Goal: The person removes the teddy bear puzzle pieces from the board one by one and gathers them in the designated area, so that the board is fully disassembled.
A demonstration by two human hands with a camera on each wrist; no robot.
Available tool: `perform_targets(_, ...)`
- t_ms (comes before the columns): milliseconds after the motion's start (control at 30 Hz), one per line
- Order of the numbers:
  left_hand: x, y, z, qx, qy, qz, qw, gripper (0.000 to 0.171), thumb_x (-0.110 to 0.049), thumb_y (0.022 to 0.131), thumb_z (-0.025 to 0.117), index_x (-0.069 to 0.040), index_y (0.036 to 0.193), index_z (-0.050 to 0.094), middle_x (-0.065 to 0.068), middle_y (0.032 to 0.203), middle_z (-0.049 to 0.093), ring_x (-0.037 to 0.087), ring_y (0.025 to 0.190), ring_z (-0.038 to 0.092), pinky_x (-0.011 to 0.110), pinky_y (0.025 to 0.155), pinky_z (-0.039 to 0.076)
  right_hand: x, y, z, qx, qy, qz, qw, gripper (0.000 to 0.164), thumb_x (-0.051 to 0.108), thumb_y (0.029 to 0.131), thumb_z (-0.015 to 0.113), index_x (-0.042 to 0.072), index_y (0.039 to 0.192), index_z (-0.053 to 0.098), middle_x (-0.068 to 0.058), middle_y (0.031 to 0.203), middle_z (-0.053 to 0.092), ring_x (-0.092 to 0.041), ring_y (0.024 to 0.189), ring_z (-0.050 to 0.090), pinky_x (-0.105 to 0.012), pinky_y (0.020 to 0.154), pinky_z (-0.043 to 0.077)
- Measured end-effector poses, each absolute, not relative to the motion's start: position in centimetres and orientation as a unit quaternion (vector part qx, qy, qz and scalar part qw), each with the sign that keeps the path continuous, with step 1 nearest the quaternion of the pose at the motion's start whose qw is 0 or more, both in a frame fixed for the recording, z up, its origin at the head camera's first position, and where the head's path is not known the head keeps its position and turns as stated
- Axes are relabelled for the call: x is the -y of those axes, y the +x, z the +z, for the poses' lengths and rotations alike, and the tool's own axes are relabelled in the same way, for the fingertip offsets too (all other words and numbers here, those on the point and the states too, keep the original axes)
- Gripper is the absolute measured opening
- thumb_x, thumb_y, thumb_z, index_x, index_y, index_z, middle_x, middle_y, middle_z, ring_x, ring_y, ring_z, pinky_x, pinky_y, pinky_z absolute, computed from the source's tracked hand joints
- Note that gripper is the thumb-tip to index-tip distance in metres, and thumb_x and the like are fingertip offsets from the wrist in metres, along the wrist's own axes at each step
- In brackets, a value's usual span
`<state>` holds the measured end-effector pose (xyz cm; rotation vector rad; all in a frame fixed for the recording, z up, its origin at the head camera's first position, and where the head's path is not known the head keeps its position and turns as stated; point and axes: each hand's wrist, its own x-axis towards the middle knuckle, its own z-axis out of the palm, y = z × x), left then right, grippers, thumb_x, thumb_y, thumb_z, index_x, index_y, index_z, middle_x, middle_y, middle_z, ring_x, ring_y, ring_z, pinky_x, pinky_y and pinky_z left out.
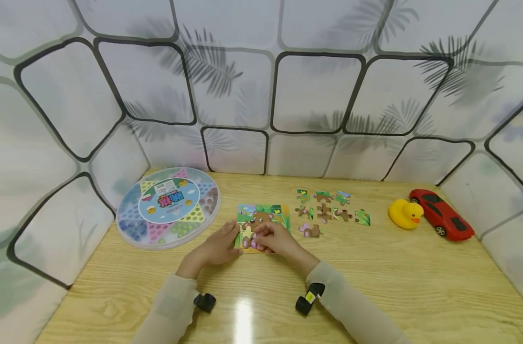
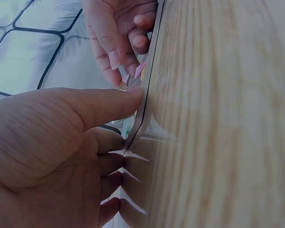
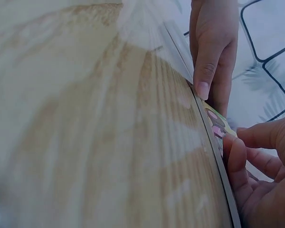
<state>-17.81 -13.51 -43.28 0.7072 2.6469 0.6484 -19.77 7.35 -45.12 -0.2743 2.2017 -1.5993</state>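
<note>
A bear jigsaw puzzle (image 1: 262, 216) lies flat on the wooden table in front of me. My left hand (image 1: 220, 244) rests at its left edge, fingers fairly straight; in the left wrist view the thumb touches the tray's edge. Over the puzzle's lower part, my right hand (image 1: 279, 240) pinches a pink puzzle piece (image 2: 140, 69) between thumb and fingers. This piece looks tilted in the left wrist view, and the fingers hide much of it. Several loose puzzle pieces (image 1: 324, 213) lie to the right of the puzzle.
A round Chinese checkers board (image 1: 168, 200) with a printed label lies at the left. On the right sit a yellow rubber duck (image 1: 404, 214) and a red toy car (image 1: 442, 215). A patterned cloth wall (image 1: 317, 93) closes off the back and sides of the table (image 1: 261, 291).
</note>
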Motion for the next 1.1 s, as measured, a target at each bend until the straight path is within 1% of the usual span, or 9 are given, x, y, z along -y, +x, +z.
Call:
perform_targets(100,13.5,-17.9,-43.3,-0.929,0.250,0.222,0.161,0.071,-0.025,0.096,0.055,0.015,0.143,0.020,0.031,0.152,0.011,0.045,0.140,0.010,0.051,0.113,0.016,-7.3,-20.2,-45.8,-0.785,-0.094,-0.580,0.197,0.022,0.006,0.092,0.060,-0.004,0.112,0.059,-0.008,0.087,0.063,-0.012,0.066,0.059,-0.022,0.054,0.050)
perform_targets(167,13.5,-17.9,-43.3,-0.929,0.250,0.221,0.160,0.071,-0.025,0.096,0.055,0.015,0.143,0.020,0.031,0.152,0.011,0.045,0.140,0.010,0.051,0.113,0.016,-7.2,-20.2,-45.9,-0.782,-0.094,-0.584,0.195,0.022,0.007,0.092,0.060,-0.004,0.111,0.059,-0.008,0.086,0.064,-0.011,0.065,0.060,-0.022,0.053,0.049)
perform_targets(300,13.6,-17.8,-43.2,-0.929,0.246,0.222,0.162,0.071,-0.025,0.095,0.056,0.014,0.143,0.021,0.031,0.152,0.011,0.045,0.140,0.010,0.051,0.113,0.016,-6.9,-20.3,-45.8,-0.784,-0.091,-0.586,0.185,0.019,0.008,0.092,0.062,-0.002,0.107,0.061,-0.006,0.079,0.065,-0.009,0.058,0.059,-0.021,0.049,0.049)
perform_targets(533,13.6,-17.8,-43.1,-0.927,0.248,0.230,0.161,0.071,-0.024,0.095,0.056,0.015,0.143,0.021,0.032,0.151,0.011,0.044,0.140,0.010,0.051,0.113,0.016,-6.5,-20.4,-45.4,-0.796,-0.087,-0.580,0.152,0.009,0.005,0.088,0.064,-0.002,0.095,0.065,-0.005,0.065,0.064,-0.007,0.050,0.059,-0.020,0.046,0.049)
perform_targets(833,13.5,-17.8,-43.3,-0.929,0.242,0.226,0.163,0.071,-0.026,0.096,0.055,0.013,0.144,0.021,0.029,0.153,0.010,0.042,0.141,0.009,0.050,0.114,0.015,-6.5,-20.6,-45.5,-0.782,-0.067,-0.600,0.153,0.009,0.000,0.088,0.063,-0.005,0.095,0.064,-0.007,0.070,0.064,-0.008,0.050,0.058,-0.020,0.048,0.050)
perform_targets(967,13.5,-17.8,-43.3,-0.928,0.239,0.232,0.166,0.071,-0.025,0.096,0.055,0.013,0.144,0.021,0.029,0.153,0.010,0.042,0.141,0.008,0.050,0.114,0.015,-7.0,-20.6,-45.5,-0.775,-0.051,-0.612,0.148,0.009,0.000,0.088,0.062,-0.005,0.095,0.064,-0.007,0.070,0.063,-0.009,0.051,0.058,-0.021,0.049,0.050)
perform_targets(1100,13.6,-17.7,-43.3,-0.928,0.238,0.232,0.167,0.071,-0.026,0.096,0.055,0.012,0.144,0.021,0.029,0.153,0.010,0.042,0.142,0.008,0.050,0.114,0.014,-7.9,-20.8,-45.5,-0.769,-0.034,-0.622,0.142,0.011,0.000,0.088,0.063,-0.006,0.096,0.064,-0.007,0.073,0.064,-0.009,0.052,0.058,-0.021,0.050,0.051)
